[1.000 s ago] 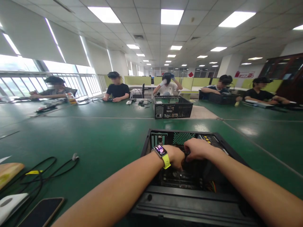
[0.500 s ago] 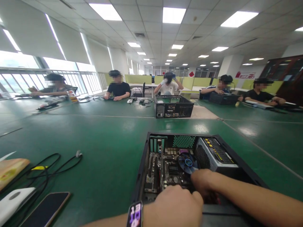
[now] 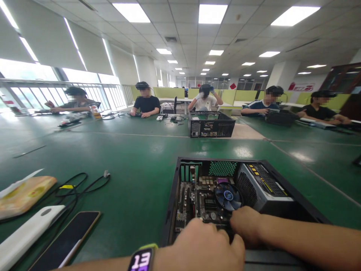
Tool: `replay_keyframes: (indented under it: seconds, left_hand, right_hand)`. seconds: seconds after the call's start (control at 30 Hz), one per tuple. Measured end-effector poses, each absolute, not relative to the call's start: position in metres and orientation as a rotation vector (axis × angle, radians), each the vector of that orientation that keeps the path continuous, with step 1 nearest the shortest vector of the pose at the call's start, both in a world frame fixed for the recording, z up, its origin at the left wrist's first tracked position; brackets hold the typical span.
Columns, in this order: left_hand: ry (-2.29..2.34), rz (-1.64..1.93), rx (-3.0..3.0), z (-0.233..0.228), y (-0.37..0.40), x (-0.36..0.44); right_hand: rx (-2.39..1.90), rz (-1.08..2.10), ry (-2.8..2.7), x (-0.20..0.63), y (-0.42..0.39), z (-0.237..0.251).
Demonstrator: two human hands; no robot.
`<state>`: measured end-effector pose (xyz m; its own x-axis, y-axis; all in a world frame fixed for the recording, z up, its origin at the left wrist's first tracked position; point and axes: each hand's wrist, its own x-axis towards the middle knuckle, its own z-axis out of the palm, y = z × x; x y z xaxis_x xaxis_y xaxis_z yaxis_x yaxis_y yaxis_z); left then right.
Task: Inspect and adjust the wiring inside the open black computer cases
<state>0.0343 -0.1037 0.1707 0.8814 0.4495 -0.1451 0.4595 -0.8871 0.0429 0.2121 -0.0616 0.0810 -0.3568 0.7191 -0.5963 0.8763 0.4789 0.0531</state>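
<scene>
Left hand [image 3: 204, 244]: bottom centre, fingers curled together, grip unclear
Right hand [image 3: 246, 226]: fingers hidden inside black metal computer case [image 3: 172, 203]
Cooler fan [image 3: 228, 195]: round, blue
Worktop [image 3: 132, 165]: glossy green

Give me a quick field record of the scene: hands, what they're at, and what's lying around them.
left hand: closed, at the near edge of the open computer case, a smartwatch on the wrist
right hand: inside the case, fingertips hidden, just below the blue CPU fan
power supply: in the right side of the case
table: green
left of case: black cable, phone, white device
far side: second case, seated people
</scene>
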Motion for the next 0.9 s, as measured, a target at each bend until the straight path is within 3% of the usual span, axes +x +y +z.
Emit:
replay_keyframes:
  seconds: [0.2, 0.37, 0.53, 0.73, 0.9]
  left_hand:
    - [1.062, 0.045, 2.821, 0.207, -0.085, -0.019]
    - [0.812, -0.111, 2.878, 0.193, -0.081, -0.023]
    - [0.636, -0.217, 2.948, 0.17, -0.076, -0.023]
    - [0.669, -0.166, 2.85, 0.185, -0.061, -0.014]
    - [0.821, -0.18, 2.882, 0.181, -0.042, 0.01]
  right_hand:
    - [1.07, -0.264, 2.163, 0.203, -0.066, 0.075]
    - [0.955, -0.235, 2.183, 0.213, -0.067, 0.072]
    - [1.007, -0.378, 2.126, 0.217, -0.068, 0.081]
    - [1.343, -0.511, 2.066, 0.218, -0.069, 0.076]
    - [1.429, -0.874, 2.393, 0.215, -0.064, 0.085]
